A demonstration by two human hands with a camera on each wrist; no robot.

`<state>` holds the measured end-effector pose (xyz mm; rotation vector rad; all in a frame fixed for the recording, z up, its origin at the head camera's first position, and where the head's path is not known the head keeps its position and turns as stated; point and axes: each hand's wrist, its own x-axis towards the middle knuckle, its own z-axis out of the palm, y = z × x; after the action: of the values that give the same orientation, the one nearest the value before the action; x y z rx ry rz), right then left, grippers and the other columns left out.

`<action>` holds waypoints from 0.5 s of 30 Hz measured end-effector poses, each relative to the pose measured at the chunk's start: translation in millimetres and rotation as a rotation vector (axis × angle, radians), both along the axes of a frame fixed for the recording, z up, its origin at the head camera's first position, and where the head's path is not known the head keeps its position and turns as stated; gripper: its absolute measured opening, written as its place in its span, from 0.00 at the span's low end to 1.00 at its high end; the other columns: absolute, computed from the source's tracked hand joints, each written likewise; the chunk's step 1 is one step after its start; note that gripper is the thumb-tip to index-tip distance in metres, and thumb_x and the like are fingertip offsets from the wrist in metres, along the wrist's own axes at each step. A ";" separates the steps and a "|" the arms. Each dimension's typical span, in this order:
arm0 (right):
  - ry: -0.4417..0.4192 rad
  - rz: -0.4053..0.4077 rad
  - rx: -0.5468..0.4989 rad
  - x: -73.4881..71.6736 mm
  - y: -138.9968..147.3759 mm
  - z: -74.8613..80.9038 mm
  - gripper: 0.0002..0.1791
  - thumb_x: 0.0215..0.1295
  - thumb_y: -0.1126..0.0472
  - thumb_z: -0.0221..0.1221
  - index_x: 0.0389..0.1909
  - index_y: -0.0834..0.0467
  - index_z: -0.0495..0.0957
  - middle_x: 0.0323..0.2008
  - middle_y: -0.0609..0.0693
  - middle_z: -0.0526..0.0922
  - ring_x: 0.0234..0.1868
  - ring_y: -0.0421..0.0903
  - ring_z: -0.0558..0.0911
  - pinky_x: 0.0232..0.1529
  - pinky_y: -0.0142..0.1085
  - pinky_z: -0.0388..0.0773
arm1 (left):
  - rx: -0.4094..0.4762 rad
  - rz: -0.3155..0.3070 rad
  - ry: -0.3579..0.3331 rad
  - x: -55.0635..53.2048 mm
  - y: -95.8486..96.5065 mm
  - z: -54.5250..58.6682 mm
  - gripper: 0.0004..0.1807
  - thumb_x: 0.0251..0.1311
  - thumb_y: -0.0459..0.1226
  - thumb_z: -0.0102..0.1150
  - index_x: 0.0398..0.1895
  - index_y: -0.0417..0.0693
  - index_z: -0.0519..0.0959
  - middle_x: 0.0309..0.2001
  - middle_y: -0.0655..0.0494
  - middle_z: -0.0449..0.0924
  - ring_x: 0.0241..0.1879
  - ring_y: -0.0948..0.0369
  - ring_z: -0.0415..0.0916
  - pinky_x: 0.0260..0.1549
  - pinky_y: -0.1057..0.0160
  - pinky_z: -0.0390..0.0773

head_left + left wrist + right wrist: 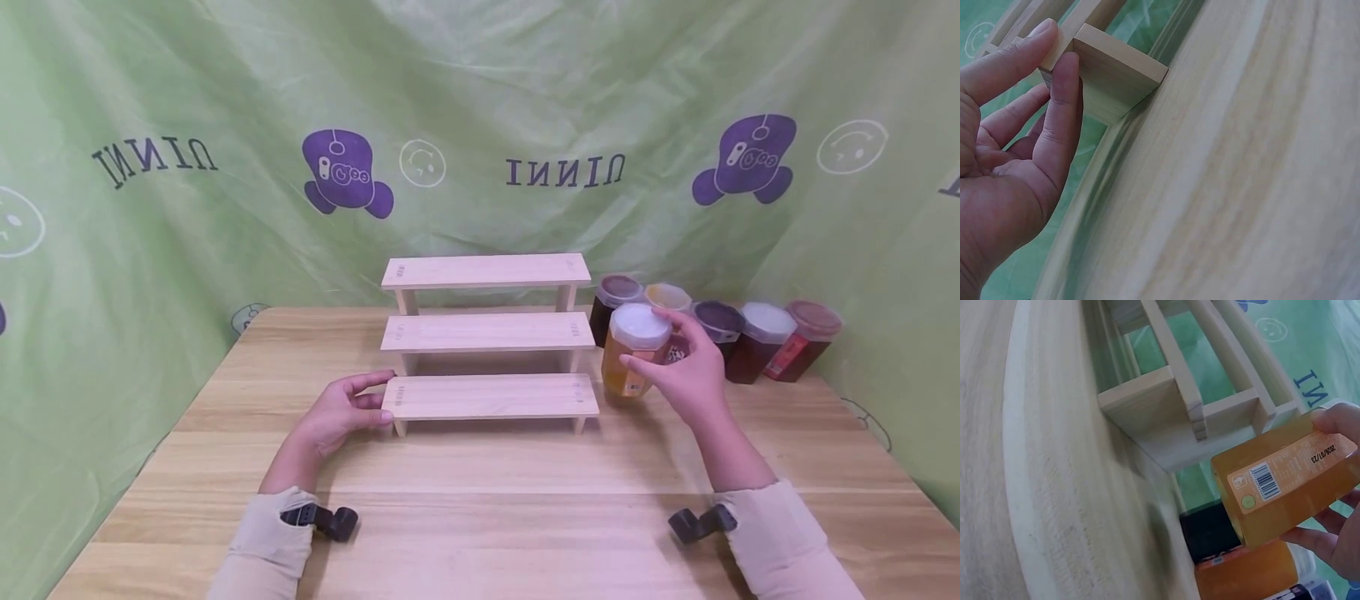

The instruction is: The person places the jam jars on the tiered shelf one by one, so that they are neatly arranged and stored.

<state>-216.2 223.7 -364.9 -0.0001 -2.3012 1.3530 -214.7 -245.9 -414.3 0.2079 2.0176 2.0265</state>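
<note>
A three-tier wooden stand (491, 396) rises in steps at the middle of the table. My left hand (341, 417) holds the left end of its lowest board, thumb and index finger pinching the corner in the left wrist view, where the board's end (1119, 59) shows up close. In my right hand (693, 375) is a clear jar of amber liquid (621, 367) with a whitish lid, gripped near the lid between thumb and fingers. The right wrist view shows this jar tilted, its orange barcode label (1285, 469) facing the camera, beside the stand's right end.
Behind and right of the held jar stand several lidded jars: a dark one (619, 290), one with a yellowish lid (667, 296), a dark-lidded one (717, 318) and reddish ones (757, 350). A green printed curtain (480, 108) hangs behind the wooden table (480, 517).
</note>
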 end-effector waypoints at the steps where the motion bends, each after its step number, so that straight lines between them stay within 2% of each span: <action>1: 0.001 0.002 -0.004 0.5 0.1 1.1 0.42 0.44 0.61 0.77 0.64 0.56 0.72 0.55 0.56 0.75 0.46 0.42 0.76 0.39 0.28 0.78 | 0.004 0.003 -0.003 -0.3 0.0 -0.1 0.43 0.47 0.20 0.68 0.69 0.27 0.59 0.49 0.40 0.81 0.44 0.58 0.82 0.40 0.60 0.84; 9: -0.003 0.011 -0.006 4.7 -1.0 7.6 0.42 0.45 0.61 0.77 0.64 0.56 0.72 0.55 0.55 0.75 0.46 0.40 0.76 0.38 0.22 0.75 | 0.011 0.001 -0.006 -0.9 0.1 0.3 0.43 0.48 0.19 0.66 0.69 0.27 0.58 0.53 0.35 0.78 0.45 0.57 0.81 0.42 0.60 0.83; 15: -0.008 0.018 0.000 8.2 -3.0 12.4 0.43 0.45 0.59 0.78 0.65 0.55 0.72 0.55 0.56 0.76 0.47 0.41 0.76 0.38 0.22 0.75 | 0.010 0.001 -0.005 0.1 0.6 0.3 0.43 0.48 0.19 0.67 0.69 0.27 0.58 0.50 0.40 0.80 0.45 0.58 0.82 0.42 0.61 0.83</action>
<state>-208.0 220.7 -352.5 0.0151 -2.3132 1.3643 -214.6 -245.2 -414.0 0.2035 2.0055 2.0364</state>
